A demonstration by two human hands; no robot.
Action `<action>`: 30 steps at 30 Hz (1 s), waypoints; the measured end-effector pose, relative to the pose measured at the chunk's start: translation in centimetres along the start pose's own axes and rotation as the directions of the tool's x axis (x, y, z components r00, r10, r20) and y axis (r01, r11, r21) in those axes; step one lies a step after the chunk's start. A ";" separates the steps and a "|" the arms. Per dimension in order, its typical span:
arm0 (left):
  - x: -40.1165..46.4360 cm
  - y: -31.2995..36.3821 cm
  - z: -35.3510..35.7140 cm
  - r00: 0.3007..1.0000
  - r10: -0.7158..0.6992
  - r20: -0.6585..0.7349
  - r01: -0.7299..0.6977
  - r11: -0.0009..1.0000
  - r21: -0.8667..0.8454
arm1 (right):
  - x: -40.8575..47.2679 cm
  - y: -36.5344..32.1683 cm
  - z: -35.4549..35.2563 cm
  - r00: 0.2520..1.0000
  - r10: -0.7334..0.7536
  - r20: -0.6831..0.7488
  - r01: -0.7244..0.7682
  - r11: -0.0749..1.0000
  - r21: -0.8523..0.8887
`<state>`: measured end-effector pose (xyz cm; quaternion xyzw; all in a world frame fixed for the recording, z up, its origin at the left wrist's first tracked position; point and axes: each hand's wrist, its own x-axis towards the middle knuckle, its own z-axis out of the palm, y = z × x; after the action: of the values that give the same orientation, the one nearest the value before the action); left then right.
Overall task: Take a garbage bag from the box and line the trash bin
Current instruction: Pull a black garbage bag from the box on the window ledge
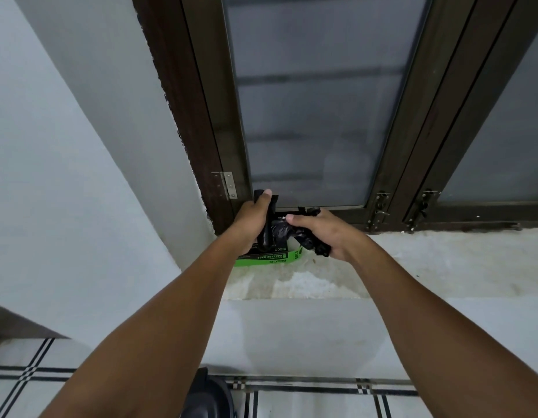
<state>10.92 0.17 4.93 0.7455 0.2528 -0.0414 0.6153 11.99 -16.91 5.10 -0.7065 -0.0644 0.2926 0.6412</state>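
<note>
We are looking down from head height at a frosted window (pixel 307 116) in a dark frame that fills the upper middle and right of the frame, with a pale wall (pixel 65 176) at the left. Below the window a pale stone sill (pixel 427 267) runs across the centre right. At the bottom edge lie a checked floor (pixel 322 399) and a dark rounded shape (pixel 207 396), possibly the trash bin; we cannot be sure.

Our two forearms reach up from the bottom to the centre of the frame. There the left hand (pixel 251 224) curls its grip round a black roll of garbage bags (pixel 266 233), held upright just above the green and black box (pixel 269 257) on the sill. The right hand (pixel 325 233) closes its grip on a bunched length of black garbage bag (pixel 304 239) drawn off that roll.

We judge the step in hand to be separating one bag. To do it well, we would hold the roll steady with the left hand, find the perforated line, and pull sideways with the right so only one bag tears away cleanly.
</note>
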 end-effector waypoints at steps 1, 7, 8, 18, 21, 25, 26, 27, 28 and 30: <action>0.2 -0.2 0.2 1.000 -0.027 0.013 0.028 0.997 -0.071 | -0.1 0.1 0.3 1.000 -0.003 -0.008 0.004 0.996 0.093; 0.2 -0.2 1.7 0.992 -0.118 0.053 0.130 0.903 -0.410 | 0.4 1.2 2.3 0.992 0.042 -0.118 0.027 0.848 0.530; 0.1 -0.3 2.0 0.991 -0.124 0.053 0.134 0.881 -0.453 | 0.7 1.5 2.5 0.990 0.052 -0.133 0.033 0.826 0.562; 0.4 -2.1 1.7 0.948 -0.314 -0.049 0.171 0.634 -0.754 | 1.6 1.0 -1.0 0.957 0.160 -0.241 0.144 0.457 0.878; 1.2 -3.2 1.9 0.964 -0.258 -0.068 0.159 0.761 -0.628 | 2.3 1.5 -2.1 0.940 0.209 -0.268 0.013 0.765 0.644; 1.6 -2.8 2.1 0.978 -0.171 -0.120 0.112 0.916 -0.386 | 2.8 2.5 -2.6 0.906 0.206 -0.370 -0.144 0.972 0.188; 1.5 -2.6 2.1 0.981 -0.143 -0.133 0.090 0.935 -0.343 | 2.9 2.8 -2.8 0.910 0.194 -0.366 -0.169 0.980 0.101; 1.6 -2.6 2.1 0.983 -0.116 -0.145 0.067 0.949 -0.307 | 2.9 3.0 -2.9 0.915 0.189 -0.356 -0.193 0.981 0.024; 1.8 -2.6 2.1 0.983 -0.085 -0.160 0.036 0.958 -0.283 | 2.9 3.2 -3.0 0.919 0.192 -0.345 -0.217 0.975 -0.036; 1.7 -2.6 2.3 0.987 -0.028 -0.161 -0.015 0.966 -0.260 | 3.0 3.6 -3.4 0.912 0.213 -0.350 -0.274 0.953 -0.133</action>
<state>11.89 -1.17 1.45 0.6582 0.3081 0.0513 0.6849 15.09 -19.08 0.78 -0.8029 0.1071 0.2402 0.5349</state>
